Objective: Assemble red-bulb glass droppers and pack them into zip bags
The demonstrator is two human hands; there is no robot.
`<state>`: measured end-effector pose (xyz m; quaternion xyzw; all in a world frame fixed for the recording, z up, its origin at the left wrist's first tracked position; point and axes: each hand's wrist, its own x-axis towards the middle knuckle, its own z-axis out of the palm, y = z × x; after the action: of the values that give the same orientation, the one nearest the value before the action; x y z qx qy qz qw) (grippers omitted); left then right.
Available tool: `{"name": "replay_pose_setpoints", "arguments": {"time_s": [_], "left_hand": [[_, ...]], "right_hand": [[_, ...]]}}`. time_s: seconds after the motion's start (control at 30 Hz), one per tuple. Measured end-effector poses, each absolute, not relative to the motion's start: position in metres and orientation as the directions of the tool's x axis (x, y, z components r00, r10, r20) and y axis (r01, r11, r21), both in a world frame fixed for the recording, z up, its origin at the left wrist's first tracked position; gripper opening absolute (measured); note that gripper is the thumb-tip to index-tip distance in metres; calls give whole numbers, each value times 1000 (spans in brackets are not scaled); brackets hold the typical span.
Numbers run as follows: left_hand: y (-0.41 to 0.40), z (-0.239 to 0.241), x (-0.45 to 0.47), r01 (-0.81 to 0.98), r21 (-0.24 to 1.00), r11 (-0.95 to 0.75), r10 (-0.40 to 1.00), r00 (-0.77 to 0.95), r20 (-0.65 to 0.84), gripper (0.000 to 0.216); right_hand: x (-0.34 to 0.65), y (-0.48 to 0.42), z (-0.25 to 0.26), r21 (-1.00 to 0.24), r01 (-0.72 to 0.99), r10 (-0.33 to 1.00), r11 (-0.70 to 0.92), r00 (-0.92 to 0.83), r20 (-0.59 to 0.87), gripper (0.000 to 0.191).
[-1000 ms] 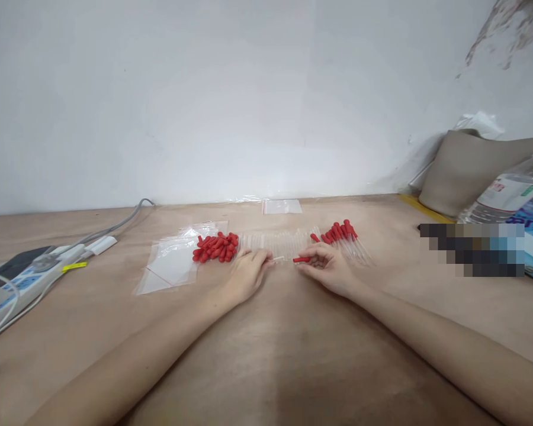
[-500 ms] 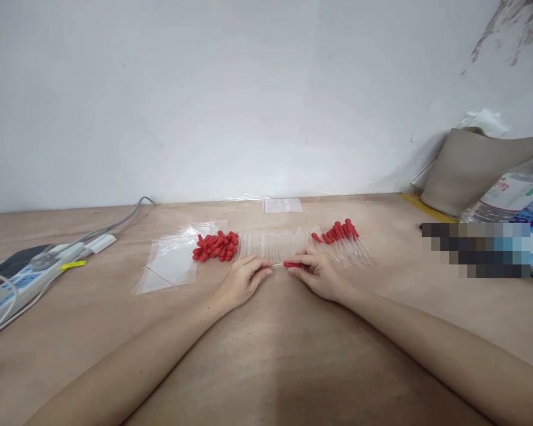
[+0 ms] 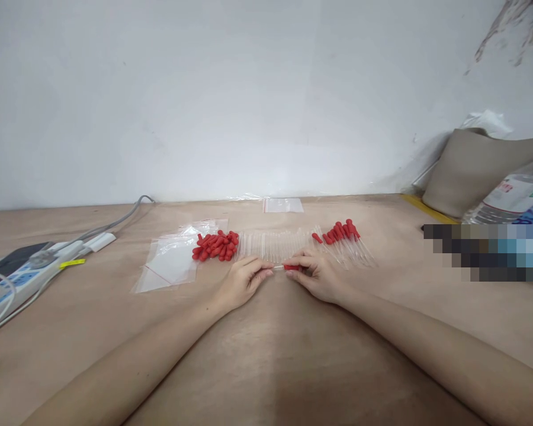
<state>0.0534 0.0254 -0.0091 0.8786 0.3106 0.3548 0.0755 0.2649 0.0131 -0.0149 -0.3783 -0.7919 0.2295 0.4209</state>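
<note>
My left hand [image 3: 249, 280] is closed in a pinch on a clear glass dropper tube [image 3: 278, 268], whose end shows past the fingertips. My right hand [image 3: 315, 274] pinches a red rubber bulb [image 3: 290, 267] between thumb and fingers. Bulb and tube end meet in line between the two hands; how far the tube sits inside the bulb I cannot tell. Behind the hands lies a row of bare glass tubes [image 3: 273, 241]. A heap of loose red bulbs [image 3: 216, 245] is left of that row. To the right lie several droppers with red bulbs fitted [image 3: 347, 231].
Clear zip bags [image 3: 171, 263] lie at the left, and another small bag [image 3: 283, 205] is near the wall. A power strip [image 3: 31, 275] with cables stands far left. At the right are a plastic bottle [image 3: 509, 198] and a grey-brown bent sheet [image 3: 453, 171].
The gap between the fingers looks slightly different: the tube end now sits against the red bulb. Both hands otherwise hold nearly the same place, and the view has shifted a little.
</note>
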Motion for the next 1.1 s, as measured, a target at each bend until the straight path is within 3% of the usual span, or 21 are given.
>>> {"name": "replay_pose_setpoints", "arguments": {"time_s": [0.33,0.73,1.1], "left_hand": [[22,-9,52,395,360,-845,534,618,577,16],[23,-17,58,400,258,-879,472,664,579,18],[21,-15,60,483,219,-848,521,686,507,22]], "right_hand": [[263,13,-16,-668,310,726,677,-429,537,16],[264,9,-16,-541,381,659,750,-499,562,14],[259,15,-15,-557,422,689,715,-558,462,14]]}}
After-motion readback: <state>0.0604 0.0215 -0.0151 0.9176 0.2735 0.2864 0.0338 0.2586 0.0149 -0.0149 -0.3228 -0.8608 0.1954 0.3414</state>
